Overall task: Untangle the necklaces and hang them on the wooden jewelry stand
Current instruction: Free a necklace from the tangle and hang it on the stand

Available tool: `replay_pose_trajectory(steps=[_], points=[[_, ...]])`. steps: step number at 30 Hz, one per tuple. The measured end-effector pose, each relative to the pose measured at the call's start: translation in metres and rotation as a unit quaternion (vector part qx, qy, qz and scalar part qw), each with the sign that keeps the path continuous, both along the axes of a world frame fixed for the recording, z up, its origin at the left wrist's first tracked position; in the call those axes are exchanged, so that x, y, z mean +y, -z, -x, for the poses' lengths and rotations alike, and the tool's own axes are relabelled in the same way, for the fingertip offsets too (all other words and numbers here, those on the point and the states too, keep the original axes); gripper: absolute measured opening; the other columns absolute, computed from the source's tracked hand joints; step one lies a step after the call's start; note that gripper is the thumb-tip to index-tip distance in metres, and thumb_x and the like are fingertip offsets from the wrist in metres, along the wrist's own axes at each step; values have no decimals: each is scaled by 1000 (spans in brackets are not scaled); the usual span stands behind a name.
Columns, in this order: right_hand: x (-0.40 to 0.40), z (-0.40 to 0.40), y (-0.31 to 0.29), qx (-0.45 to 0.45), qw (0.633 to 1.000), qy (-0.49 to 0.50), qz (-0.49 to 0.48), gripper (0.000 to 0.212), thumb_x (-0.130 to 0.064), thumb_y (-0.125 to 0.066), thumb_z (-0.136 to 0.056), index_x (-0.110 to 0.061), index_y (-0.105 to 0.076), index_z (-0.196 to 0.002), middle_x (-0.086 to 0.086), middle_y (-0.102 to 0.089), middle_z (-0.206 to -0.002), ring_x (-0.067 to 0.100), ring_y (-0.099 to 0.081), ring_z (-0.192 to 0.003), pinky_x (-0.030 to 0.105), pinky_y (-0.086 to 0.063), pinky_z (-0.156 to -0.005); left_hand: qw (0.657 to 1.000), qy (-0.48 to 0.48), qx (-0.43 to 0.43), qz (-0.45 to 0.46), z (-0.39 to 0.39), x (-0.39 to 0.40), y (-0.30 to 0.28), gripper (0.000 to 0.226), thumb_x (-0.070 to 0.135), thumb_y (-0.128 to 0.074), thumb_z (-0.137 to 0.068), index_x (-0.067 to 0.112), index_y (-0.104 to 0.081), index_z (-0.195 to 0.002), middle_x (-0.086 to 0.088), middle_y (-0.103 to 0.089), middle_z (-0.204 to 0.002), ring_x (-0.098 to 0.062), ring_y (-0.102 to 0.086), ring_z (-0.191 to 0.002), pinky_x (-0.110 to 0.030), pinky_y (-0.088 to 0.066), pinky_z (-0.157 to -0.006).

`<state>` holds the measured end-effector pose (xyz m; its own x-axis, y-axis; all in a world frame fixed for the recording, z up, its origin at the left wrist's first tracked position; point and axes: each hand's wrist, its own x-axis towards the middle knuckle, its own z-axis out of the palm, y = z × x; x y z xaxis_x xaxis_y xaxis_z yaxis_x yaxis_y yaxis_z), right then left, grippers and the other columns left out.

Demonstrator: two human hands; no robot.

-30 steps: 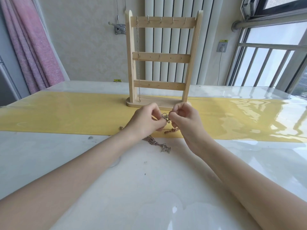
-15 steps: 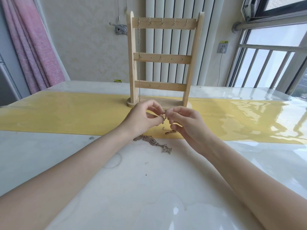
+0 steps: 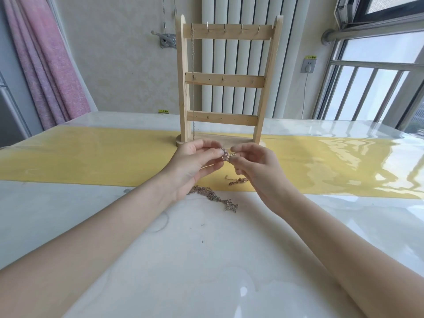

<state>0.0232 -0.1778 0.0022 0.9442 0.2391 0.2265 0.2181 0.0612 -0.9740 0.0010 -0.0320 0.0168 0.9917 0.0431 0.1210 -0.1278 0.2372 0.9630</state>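
A wooden jewelry stand with three hook bars rises on the yellow runner; one thin silver chain hangs from its top left hook. In front of its base, my left hand and my right hand both pinch a small pink-stoned necklace pendant raised above the table. A rose-gold chain piece lies on the runner under my right hand. On the white table below my left hand lies a tangled silver necklace bundle.
A yellow runner crosses the glossy white table. Behind it are a white radiator, a pink curtain at left and a barred window at right.
Both hands have risen slightly and drawn a little apart, with the pendant now showing between the fingertips. More of the rose-gold chain lies visible on the runner.
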Motion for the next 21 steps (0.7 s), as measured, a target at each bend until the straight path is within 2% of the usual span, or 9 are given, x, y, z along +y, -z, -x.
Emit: replay_pose_trajectory(steps=[2, 4, 6, 10, 13, 16, 21], points=[[-1, 0, -1, -42, 998, 24, 47, 14, -1, -60, -90, -13, -66, -87, 0, -55, -71, 5, -46, -56, 18, -40, -60, 1000, 11, 3, -23, 0, 1, 0, 13, -2, -59, -87, 10, -59, -82, 0, -65, -71, -8, -59, -68, -15, -54, -66], [-2, 0, -3, -45, 998, 41, 35, 14, -3, -61, -90, -13, -68, -84, -1, -55, -69, 6, -45, -57, 19, -40, -61, 999, 31, 13, -28, 0, 3, -2, 11, 1, -60, -87, 11, -59, -83, 6, -65, -65, -5, -53, -62, -13, -51, -63], [-5, -1, -5, -18, 999, 46, -3, 13, -3, -61, -90, -11, -67, -82, -2, -54, -66, 9, -45, -58, 20, -41, -63, 998, 51, 17, -36, 1, 4, -4, 8, 4, -60, -87, 11, -61, -84, 6, -62, -65, -5, -48, -60, -13, -48, -60], [-18, -8, -4, 72, 993, 30, -85, 16, -4, -54, -94, -5, -58, -78, -2, -45, -61, 12, -40, -58, 20, -38, -59, 986, 0, -16, -166, 1, 6, -5, 8, 5, -61, -87, 12, -63, -84, 7, -62, -71, 2, -56, -63, -12, -49, -62], [-17, -8, -4, 118, 981, -33, -149, 15, -6, -52, -95, -7, -53, -81, 1, -48, -65, 13, -44, -61, 21, -39, -61, 988, 1, -8, -152, 2, 6, -2, 5, 8, -63, -87, 10, -63, -92, 0, -63, -86, -5, -61, -75, -19, -55, -67], [-8, -3, -6, 91, 983, -80, -138, 13, -3, -55, -92, -7, -56, -80, -2, -61, -62, 9, -57, -60, 17, -47, -63, 992, 42, 4, -115, 4, 0, 1, 15, 6, -63, -86, 5, -64, -101, -6, -68, -93, -12, -67, -82, -20, -56, -70], [-3, -2, -4, 32, 995, -67, -69, 8, 1, -58, -90, -5, -62, -86, -1, -57, -68, 9, -51, -59, 17, -45, -60, 990, -40, -21, -137, 2, -1, 0, 6, 4, -63, -86, 8, -64, -82, 2, -65, -66, -3, -61, -58, -14, -50, -57]])
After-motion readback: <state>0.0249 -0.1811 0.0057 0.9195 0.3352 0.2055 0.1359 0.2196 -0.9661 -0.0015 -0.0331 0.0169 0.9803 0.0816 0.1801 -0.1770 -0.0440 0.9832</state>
